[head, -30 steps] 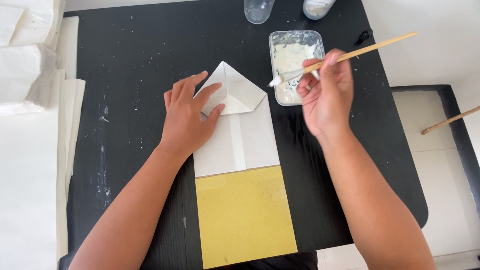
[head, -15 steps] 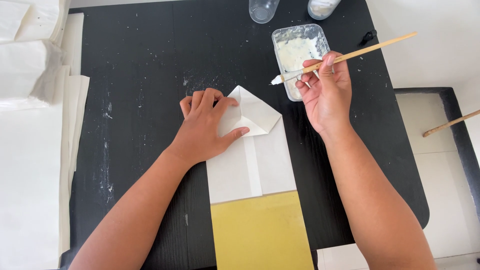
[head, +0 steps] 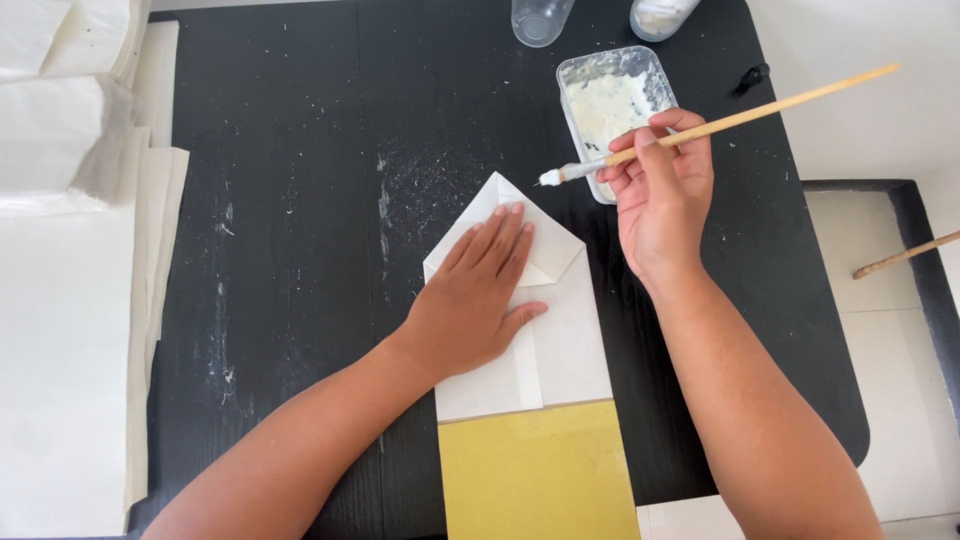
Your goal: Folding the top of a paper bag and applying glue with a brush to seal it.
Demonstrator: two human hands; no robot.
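A folded white paper piece with a pointed top lies on the black table. My left hand presses flat on its folded corner flaps. Below it a yellow sheet reaches the table's near edge. My right hand holds a thin wooden brush whose white, paste-laden tip hovers just above the paper's point. A clear rectangular tub of white paste stands right behind the brush.
Stacks of white paper cover the left side. A clear glass and a jar stand at the table's far edge. A small black cap lies right of the tub. Another wooden stick rests on the floor at right.
My left hand slid down and flattened over the paper's folded flaps. My right hand lifted the brush out of the paste tub toward the paper's point.
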